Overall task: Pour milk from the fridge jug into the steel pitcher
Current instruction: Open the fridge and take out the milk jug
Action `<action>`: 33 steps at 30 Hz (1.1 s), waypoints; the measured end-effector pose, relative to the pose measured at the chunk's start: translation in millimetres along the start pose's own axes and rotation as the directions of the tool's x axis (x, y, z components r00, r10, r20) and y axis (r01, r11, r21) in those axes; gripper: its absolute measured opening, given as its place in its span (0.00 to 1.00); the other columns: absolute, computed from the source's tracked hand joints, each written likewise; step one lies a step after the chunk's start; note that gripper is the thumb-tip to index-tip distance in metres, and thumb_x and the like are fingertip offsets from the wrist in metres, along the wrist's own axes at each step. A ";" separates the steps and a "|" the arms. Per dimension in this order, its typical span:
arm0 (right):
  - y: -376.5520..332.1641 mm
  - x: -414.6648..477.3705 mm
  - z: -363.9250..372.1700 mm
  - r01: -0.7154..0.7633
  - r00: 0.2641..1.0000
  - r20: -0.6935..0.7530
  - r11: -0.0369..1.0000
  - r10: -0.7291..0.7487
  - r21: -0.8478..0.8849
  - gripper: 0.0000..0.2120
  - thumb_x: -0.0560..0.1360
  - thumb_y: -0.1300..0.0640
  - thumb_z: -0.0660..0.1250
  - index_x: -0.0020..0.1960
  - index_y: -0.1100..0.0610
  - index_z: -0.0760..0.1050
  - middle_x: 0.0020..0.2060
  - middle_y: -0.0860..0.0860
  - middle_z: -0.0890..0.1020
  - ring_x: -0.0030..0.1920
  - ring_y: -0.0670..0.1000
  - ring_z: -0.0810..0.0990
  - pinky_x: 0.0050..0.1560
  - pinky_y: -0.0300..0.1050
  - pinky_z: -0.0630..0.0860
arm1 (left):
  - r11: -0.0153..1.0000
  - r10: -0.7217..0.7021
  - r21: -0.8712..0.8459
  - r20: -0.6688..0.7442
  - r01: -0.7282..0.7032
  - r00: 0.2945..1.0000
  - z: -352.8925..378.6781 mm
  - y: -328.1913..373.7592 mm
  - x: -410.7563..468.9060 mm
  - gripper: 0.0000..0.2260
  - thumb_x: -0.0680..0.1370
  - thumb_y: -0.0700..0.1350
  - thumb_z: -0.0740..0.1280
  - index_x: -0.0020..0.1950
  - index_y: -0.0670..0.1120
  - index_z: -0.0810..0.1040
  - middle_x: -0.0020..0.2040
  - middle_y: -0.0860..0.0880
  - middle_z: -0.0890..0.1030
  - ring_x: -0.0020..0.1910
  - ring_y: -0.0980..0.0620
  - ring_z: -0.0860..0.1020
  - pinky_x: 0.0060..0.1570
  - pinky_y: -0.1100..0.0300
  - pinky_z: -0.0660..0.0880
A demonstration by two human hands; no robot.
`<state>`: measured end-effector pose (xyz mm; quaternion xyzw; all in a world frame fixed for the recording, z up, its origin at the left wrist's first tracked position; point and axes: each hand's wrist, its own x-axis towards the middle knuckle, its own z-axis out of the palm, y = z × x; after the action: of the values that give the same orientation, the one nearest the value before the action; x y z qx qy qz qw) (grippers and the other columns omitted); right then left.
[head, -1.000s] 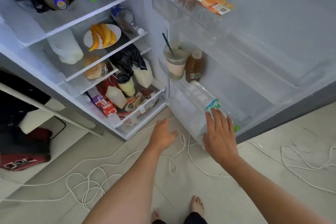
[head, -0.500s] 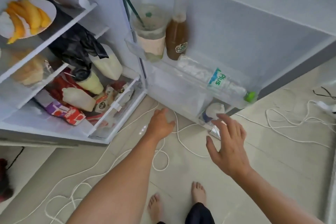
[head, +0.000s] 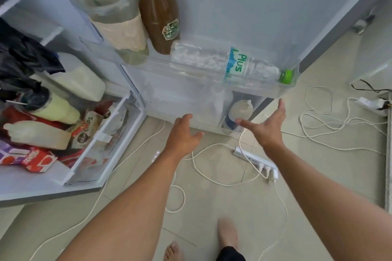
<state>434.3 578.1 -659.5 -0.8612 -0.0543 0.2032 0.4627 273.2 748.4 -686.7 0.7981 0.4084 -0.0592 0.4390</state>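
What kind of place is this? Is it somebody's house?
Most likely a home, at an open fridge: its door shelf holds a water bottle and a brown bottle, snack packets fill the bottom drawer, and a power strip with white cables lies on the tiled floor.

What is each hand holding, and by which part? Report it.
Nothing is held. The left hand and right hand are both open, spread before the milk jug in the bottom door shelf.

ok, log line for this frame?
phase: reach | left hand: open, empty | right hand: open, near milk jug | milk jug: in lowest door bin, ungripped | pitcher: not visible
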 end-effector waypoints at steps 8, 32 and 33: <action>-15.3 80.4 -24.8 0.040 0.981 0.172 0.967 -0.085 0.251 0.74 0.46 0.45 0.89 0.79 0.44 0.45 0.79 0.49 0.58 0.75 0.51 0.64 0.72 0.62 0.69 | 0.988 0.046 -0.149 -0.021 -0.048 0.999 31.1 43.5 42.2 0.22 0.77 0.50 0.71 0.70 0.47 0.74 0.62 0.48 0.78 0.59 0.49 0.78 0.55 0.61 0.71; -16.8 83.7 -39.8 0.127 0.981 0.132 0.983 -0.145 0.133 0.50 0.65 0.64 0.81 0.75 0.54 0.52 0.69 0.51 0.71 0.68 0.52 0.73 0.66 0.58 0.76 | 0.935 -0.129 -0.353 -0.234 0.040 0.964 50.9 76.1 49.2 0.17 0.75 0.49 0.74 0.34 0.44 0.69 0.33 0.52 0.73 0.33 0.53 0.71 0.31 0.65 0.66; -18.4 84.2 -39.5 0.117 0.983 0.124 0.984 -0.133 0.131 0.50 0.64 0.62 0.82 0.74 0.54 0.52 0.68 0.50 0.71 0.68 0.52 0.73 0.66 0.58 0.76 | 0.933 -0.135 -0.357 -0.239 0.043 0.962 50.8 76.6 48.5 0.17 0.76 0.48 0.74 0.36 0.44 0.70 0.33 0.52 0.73 0.33 0.53 0.71 0.30 0.66 0.66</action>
<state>528.7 581.6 -650.3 -0.8105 -0.1264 0.2333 0.5222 372.5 717.9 -689.6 0.6890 0.5024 0.0990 0.5130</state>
